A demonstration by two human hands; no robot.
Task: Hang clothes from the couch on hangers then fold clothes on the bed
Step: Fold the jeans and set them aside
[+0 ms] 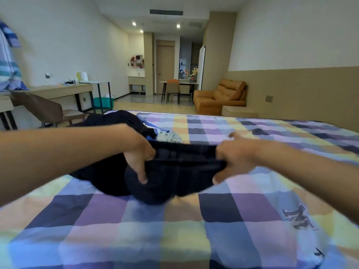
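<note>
Dark navy jeans (180, 171) hang by their waistband just above the checked bed (174, 230), the lower part bunched on the sheet. My left hand (138, 160) grips the waistband's left end, thumb and fingers curled over the fabric. My right hand (231, 160) pinches the right end, stretching the band between both hands. Behind them lies a pile of clothes: a dark garment (120, 119), something blue (155, 129) and a pale patterned piece (170, 136). The orange couch (219, 98) stands far back at the right, with nothing on its seat.
A desk (64, 91) with a brown chair (44, 111) stands left of the bed, a teal basket (104, 102) beyond it. Striped clothes (8, 61) hang at the far left edge. A dining table with an orange chair (172, 90) stands at the back.
</note>
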